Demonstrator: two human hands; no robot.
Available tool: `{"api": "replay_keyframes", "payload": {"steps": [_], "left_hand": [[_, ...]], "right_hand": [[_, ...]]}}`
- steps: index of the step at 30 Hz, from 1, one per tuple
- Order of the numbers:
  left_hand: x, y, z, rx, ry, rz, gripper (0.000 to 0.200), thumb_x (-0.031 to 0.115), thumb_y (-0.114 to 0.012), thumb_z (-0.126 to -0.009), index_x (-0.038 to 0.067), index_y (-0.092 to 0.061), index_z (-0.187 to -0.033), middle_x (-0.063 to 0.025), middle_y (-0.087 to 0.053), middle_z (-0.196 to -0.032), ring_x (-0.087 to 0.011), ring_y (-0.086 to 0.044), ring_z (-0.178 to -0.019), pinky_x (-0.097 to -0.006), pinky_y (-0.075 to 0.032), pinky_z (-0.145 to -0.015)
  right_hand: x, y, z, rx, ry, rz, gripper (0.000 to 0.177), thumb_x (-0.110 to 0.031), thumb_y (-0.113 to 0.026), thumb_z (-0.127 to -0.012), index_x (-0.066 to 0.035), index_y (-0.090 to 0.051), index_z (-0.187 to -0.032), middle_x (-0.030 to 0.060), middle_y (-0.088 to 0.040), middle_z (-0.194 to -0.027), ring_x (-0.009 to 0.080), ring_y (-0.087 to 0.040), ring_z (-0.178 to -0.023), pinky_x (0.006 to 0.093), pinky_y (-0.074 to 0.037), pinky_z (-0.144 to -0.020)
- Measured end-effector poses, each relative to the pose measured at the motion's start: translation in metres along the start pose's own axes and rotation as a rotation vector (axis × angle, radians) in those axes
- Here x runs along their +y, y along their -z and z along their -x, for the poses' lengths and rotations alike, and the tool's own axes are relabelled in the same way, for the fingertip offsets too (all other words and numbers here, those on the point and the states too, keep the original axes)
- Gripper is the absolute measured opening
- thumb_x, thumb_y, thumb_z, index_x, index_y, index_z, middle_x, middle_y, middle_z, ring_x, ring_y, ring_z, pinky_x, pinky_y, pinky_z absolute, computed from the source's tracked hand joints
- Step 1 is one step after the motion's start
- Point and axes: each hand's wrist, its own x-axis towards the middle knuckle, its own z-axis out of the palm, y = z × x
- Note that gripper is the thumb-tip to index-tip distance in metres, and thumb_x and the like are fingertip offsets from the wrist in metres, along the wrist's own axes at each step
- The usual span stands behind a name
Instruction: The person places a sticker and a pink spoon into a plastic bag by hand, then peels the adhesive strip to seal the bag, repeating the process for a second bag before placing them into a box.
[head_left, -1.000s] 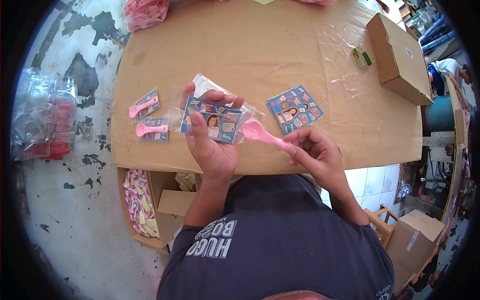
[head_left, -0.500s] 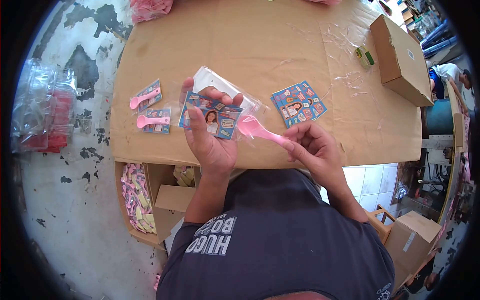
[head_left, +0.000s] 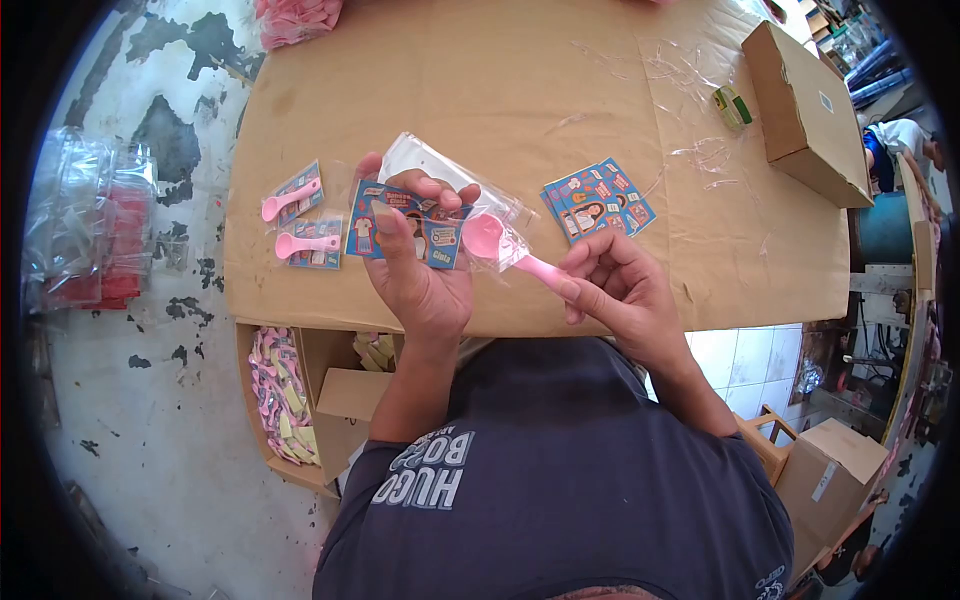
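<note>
My left hand (head_left: 420,270) pinches a blue printed card (head_left: 440,240) with its thumb in front and fingers behind. Clear plastic sticks out at the card's right edge. A pink spoon (head_left: 484,238) has its bowl at that edge, partly under the clear film. Its handle end is gripped between thumb and fingers of my right hand (head_left: 625,300). Behind my left hand lie clear and white plastic bags (head_left: 420,158). A stack of blue cards (head_left: 602,198) rests just beyond my right hand. At left, two bagged cards each carry a pink spoon (head_left: 310,243).
A cardboard box (head_left: 800,105) stands at the table's right, near a green-and-yellow item (head_left: 732,108) and plastic scraps (head_left: 700,155). Pink packets (head_left: 298,20) lie at the far left edge. Below the table, an open box (head_left: 285,400) holds wrapped pieces. Another person (head_left: 895,140) is at far right.
The spoon has moved left, its bowl now deeper at the card's right edge under the film. My left hand and the card have shifted slightly left.
</note>
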Motion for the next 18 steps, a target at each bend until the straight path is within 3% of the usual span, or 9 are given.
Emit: {"api": "replay_keyframes", "payload": {"steps": [3,7,10,12,18], "left_hand": [[0.000,0.002,-0.001,0.015,-0.010,0.016,0.059,0.036,-0.059,-0.106,0.006,-0.034,-0.150,-0.0096,-0.062,-0.107,-0.0192,-0.065,-0.095,-0.0494,-0.059,-0.096],[0.000,0.000,0.000,0.039,0.029,0.013,0.059,0.038,-0.059,-0.106,0.007,-0.035,-0.150,-0.0086,-0.061,-0.106,-0.0181,-0.065,-0.094,-0.0484,-0.059,-0.095],[-0.003,-0.005,0.003,0.016,0.090,0.086,0.060,0.041,-0.058,-0.106,0.007,-0.035,-0.150,-0.0080,-0.061,-0.105,-0.0177,-0.064,-0.094,-0.0477,-0.059,-0.094],[-0.006,-0.007,0.008,0.006,0.130,0.085,0.060,0.042,-0.058,-0.106,0.008,-0.035,-0.151,-0.0077,-0.060,-0.105,-0.0176,-0.064,-0.094,-0.0476,-0.059,-0.094],[-0.017,-0.009,0.020,-0.025,0.320,0.239,0.060,0.045,-0.055,-0.107,0.009,-0.035,-0.151,-0.0075,-0.060,-0.105,-0.0177,-0.064,-0.096,-0.0440,-0.059,-0.090]], "right_hand": [[-0.003,-0.002,-0.001,0.051,0.007,-0.061,0.019,-0.002,-0.071,-0.097,-0.001,-0.059,-0.110,0.0051,-0.067,-0.095,0.0085,-0.065,-0.074,0.0226,-0.054,-0.066],[-0.001,0.000,-0.001,0.027,-0.034,-0.069,0.019,-0.002,-0.071,-0.097,-0.001,-0.059,-0.111,0.0048,-0.067,-0.094,0.0081,-0.065,-0.076,0.0219,-0.054,-0.066],[0.006,-0.004,-0.004,0.101,0.049,0.047,0.019,-0.001,-0.070,-0.098,-0.001,-0.058,-0.112,0.0045,-0.067,-0.094,0.0077,-0.065,-0.078,0.0214,-0.054,-0.066],[0.002,-0.005,-0.005,-0.006,0.001,0.002,0.021,-0.003,-0.069,-0.099,-0.001,-0.056,-0.115,0.0049,-0.066,-0.101,0.0086,-0.067,-0.085,0.0232,-0.056,-0.073],[0.013,-0.016,-0.013,0.001,0.121,-0.155,0.025,0.000,-0.068,-0.098,0.000,-0.053,-0.118,0.0066,-0.065,-0.109,0.0120,-0.068,-0.101,0.0261,-0.057,-0.087]]}}
